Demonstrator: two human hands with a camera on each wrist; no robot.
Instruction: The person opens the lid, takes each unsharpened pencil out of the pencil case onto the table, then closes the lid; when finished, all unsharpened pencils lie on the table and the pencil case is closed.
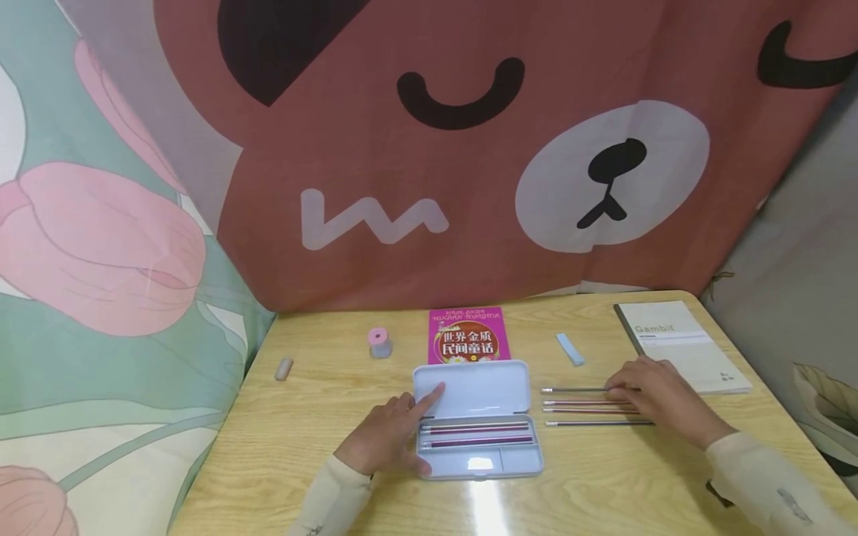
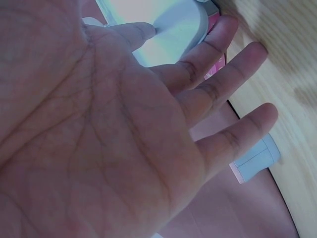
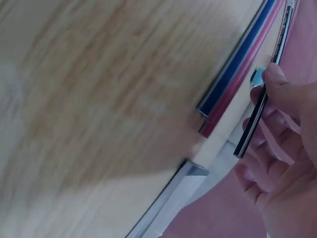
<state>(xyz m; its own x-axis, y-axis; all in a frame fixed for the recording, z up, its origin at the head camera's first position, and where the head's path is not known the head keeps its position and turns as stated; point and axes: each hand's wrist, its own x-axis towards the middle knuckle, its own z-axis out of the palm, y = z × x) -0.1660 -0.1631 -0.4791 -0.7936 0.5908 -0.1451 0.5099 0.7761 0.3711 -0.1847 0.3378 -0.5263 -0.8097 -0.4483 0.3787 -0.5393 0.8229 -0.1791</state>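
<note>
The case (image 1: 477,424) lies near on the bench (image 1: 322,447), pencils (image 1: 590,406) to its right, a book (image 1: 468,335) behind it, a notebook (image 1: 684,353) far right.

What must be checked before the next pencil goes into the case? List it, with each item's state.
1. Case open: ok; lid lies back flat.
2. Case steadied: ok; left hand touches the lid.
3. Pencil gripped: ok; right hand pinches the top pencil.
4. Pencil lifted off the table: cannot tell.
5. Room in the case: cannot tell; two pencils already lie inside.
6. Way to the case: ok; only bare table between.
</note>
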